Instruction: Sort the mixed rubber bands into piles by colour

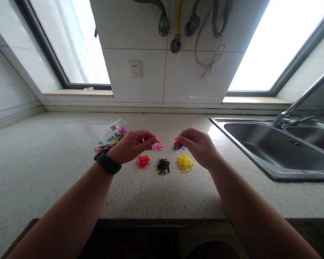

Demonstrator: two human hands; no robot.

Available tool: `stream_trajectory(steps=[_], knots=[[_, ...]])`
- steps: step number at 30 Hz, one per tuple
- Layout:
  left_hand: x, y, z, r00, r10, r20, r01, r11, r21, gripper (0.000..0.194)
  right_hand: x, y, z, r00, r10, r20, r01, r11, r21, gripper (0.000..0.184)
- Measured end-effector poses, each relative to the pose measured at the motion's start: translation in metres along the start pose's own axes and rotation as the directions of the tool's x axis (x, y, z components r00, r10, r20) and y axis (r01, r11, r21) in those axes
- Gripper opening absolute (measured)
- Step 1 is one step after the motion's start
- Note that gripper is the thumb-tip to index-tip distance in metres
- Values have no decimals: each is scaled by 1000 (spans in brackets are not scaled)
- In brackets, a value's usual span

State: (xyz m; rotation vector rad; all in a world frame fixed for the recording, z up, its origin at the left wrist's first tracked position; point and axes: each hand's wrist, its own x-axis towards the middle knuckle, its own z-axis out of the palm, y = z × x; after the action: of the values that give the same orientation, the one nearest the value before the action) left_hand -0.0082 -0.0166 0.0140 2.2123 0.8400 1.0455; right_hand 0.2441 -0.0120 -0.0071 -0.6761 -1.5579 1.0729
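Note:
My left hand point(137, 144), with a dark band on its wrist, is closed in a pinch just over the pink pile of small rubber bands point(158, 145). Whatever its fingertips hold is too small to make out. A pink rubber band point(176, 138) sticks out from the pinched fingertips of my right hand point(196, 144). Under that hand lies a blue pile point(175, 147), partly hidden. Nearer to me are a red pile point(143, 162), a black pile point(162, 164) and a yellow pile point(185, 163). Mixed-colour bands point(108, 144) are heaped beyond my left wrist.
A clear plastic bag point(112, 128) with something pink beside it lies behind the mixed heap. At the right, a steel sink point(259, 151) with a faucet point(288, 115) is set into the speckled counter point(162, 201). The tiled wall has a socket point(135, 68) and pipes.

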Motion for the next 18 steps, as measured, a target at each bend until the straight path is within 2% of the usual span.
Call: stream_trajectory(steps=[4,7,11,15,18], knots=[[0,-11,-18,966,-67,249,19,981,192,27,0,0,0,1000,12,8,-12,1000,-10,14],[-1,-25,-27,919,-158,361,49,955,293,31,0,0,0,1000,14,21,-14,1000,-8,11],[-2,-40,-33,879,-229,417,51,917,397,31,1,2,0,1000,14,28,-14,1000,-8,10],[-3,-42,-35,840,-309,446,96,894,438,30,1,4,-1,999,22,35,-22,1000,-8,12],[-2,-38,-34,853,-309,421,102,889,446,32,1,5,-1,999,34,42,-34,999,-6,12]])
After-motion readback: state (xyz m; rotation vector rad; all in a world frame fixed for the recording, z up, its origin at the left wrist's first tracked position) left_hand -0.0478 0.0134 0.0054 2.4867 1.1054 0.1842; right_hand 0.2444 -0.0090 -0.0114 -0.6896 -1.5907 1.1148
